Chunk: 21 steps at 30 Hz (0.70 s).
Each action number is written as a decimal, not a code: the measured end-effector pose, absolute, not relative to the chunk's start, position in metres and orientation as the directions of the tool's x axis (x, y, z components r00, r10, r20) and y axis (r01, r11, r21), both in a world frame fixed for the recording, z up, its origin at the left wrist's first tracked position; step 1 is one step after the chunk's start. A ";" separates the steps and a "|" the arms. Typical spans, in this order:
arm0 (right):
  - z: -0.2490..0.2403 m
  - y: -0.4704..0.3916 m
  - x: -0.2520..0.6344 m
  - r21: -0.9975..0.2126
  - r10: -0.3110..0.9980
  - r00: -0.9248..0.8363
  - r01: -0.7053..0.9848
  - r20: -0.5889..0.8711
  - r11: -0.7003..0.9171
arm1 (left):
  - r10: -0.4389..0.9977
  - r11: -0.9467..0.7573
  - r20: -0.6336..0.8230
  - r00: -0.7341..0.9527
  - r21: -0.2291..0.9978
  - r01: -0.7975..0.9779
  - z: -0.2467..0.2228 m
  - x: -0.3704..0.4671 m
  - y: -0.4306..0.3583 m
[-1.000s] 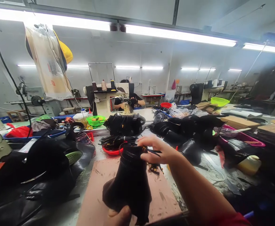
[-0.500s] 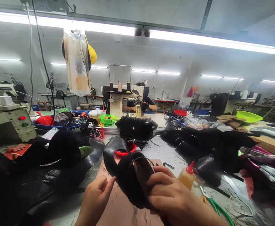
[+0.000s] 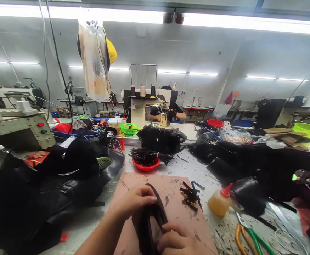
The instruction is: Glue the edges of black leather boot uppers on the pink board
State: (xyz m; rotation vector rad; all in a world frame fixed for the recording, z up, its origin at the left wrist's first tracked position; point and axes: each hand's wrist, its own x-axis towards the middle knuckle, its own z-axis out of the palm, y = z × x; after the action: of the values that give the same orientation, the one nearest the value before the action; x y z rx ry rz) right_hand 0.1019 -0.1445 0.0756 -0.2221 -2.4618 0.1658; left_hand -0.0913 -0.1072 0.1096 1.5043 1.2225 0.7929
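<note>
A folded black leather piece (image 3: 145, 230) is held over the pink board (image 3: 176, 187) in front of me. Its upper edge bends into a loop, and its lower end runs out of view. My left hand (image 3: 136, 202) is closed on the top of it, thumb and fingers pinching the edge. Lower down, my right hand (image 3: 174, 241) has its fingers curled against the right side of the same piece; the frame's bottom cuts this hand off. To the right on the board lies a small pile of black strips with shiny metal bits (image 3: 190, 196).
A glue bottle (image 3: 220, 203) with a red tip and scissors (image 3: 250, 233) with orange and green handles lie right. Behind the board stands a red bowl (image 3: 145, 166) of black strips. Black leather pieces (image 3: 77, 184) heap up left. A co-worker (image 3: 180, 113) sits beyond a sewing machine (image 3: 140, 113).
The black leather piece has come down and nearer to me over the board. My left hand has moved from beside it onto its top; my right hand has moved lower. The strip pile is now uncovered.
</note>
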 end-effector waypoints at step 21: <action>0.135 -0.145 0.090 -0.318 0.863 -0.505 0.813 0.032 0.487 | 0.942 -0.336 0.155 0.299 0.478 0.811 0.129 -0.078 -0.142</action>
State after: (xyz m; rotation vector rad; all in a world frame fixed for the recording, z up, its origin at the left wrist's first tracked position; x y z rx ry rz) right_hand 0.0903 -0.1448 0.1346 -1.4497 -2.5435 0.3923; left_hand -0.0779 -0.1420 0.1288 2.2623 1.5866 0.5947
